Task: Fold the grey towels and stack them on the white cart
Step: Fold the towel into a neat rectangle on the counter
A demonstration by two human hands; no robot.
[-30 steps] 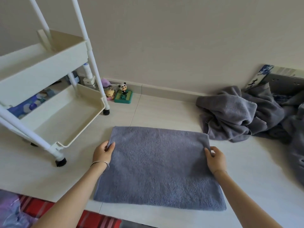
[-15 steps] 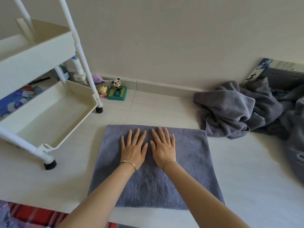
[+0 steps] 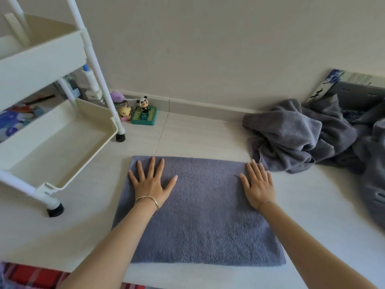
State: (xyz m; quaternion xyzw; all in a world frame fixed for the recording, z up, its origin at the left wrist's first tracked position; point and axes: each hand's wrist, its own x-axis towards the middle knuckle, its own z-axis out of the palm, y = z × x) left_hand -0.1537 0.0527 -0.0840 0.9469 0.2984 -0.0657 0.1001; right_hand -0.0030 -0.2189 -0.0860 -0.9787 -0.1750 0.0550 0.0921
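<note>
One folded grey towel [image 3: 200, 213] lies flat at centre frame; a heap of unfolded grey towels [image 3: 302, 134] sits at right, number unclear. The white cart [image 3: 52, 130] at upper left shows two trays, its lower one bare. Left hand [image 3: 151, 184] and right hand [image 3: 259, 185] press flat, fingers spread, near the towel's far corners.

No legible text, label, brand or number is to be made out. Dark brush-like marks are seen on the white edge of the flat box [image 3: 318, 91] leaning at the wall on the right, but they cannot be read.
</note>
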